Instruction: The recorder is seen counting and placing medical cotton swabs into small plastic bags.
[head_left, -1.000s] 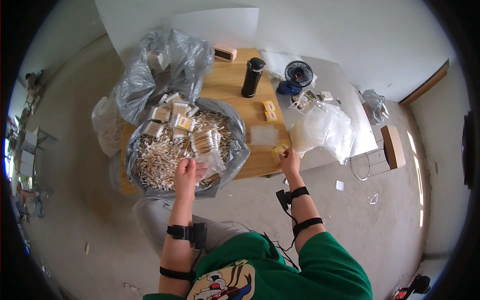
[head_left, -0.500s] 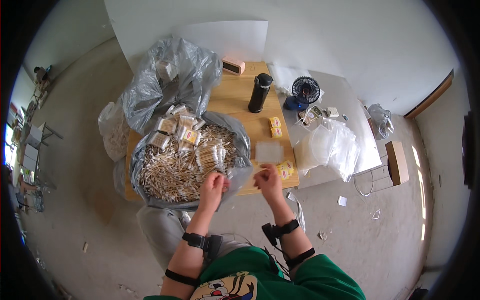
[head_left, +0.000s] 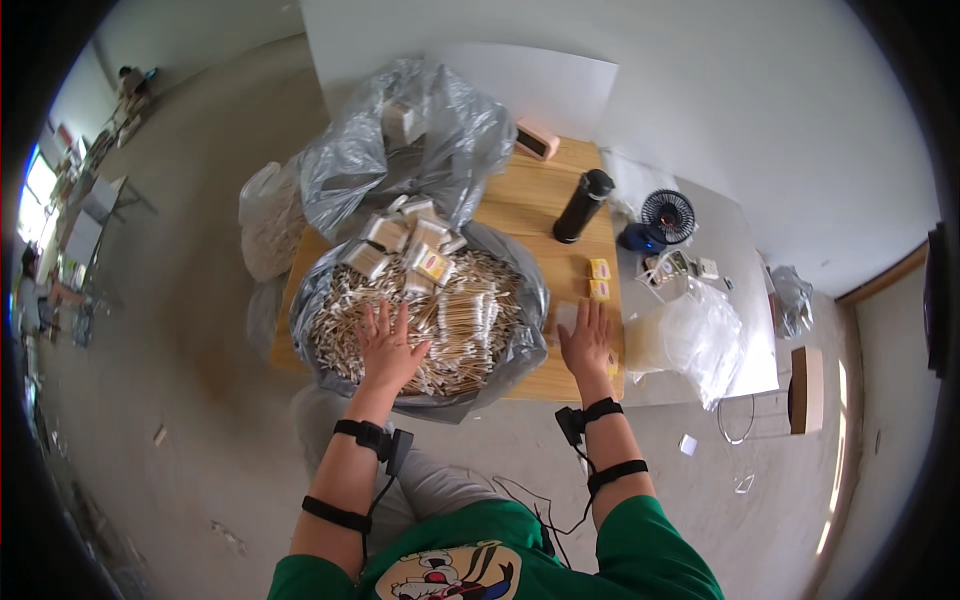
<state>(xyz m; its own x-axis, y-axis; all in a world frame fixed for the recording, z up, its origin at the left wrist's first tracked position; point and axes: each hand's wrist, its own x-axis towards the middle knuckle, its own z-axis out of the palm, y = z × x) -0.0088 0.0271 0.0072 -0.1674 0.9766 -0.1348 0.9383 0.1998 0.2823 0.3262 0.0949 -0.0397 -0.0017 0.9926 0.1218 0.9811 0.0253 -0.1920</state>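
Found at left: loose cotton swabs (head_left: 421,316), heaped in grey bag (head_left: 528,350), beneath widely spread left hand (head_left: 387,350), contact unclear. Judged light, stiff-stemmed, prone to roll; best pinched mid-stem. Further right: right hand (head_left: 587,343), flattened, partly covering translucent sheet (head_left: 566,312), nothing visibly held.

Counted one left hand (head_left: 388,350), one right hand (head_left: 588,342), four black arm straps (head_left: 335,513), one black flask (head_left: 583,207), one desk fan (head_left: 668,217), one pink box-shaped device (head_left: 537,140), one cardboard box (head_left: 806,390), at least three yellow label stacks (head_left: 599,268). Could not count loose cotton swabs (head_left: 332,322).
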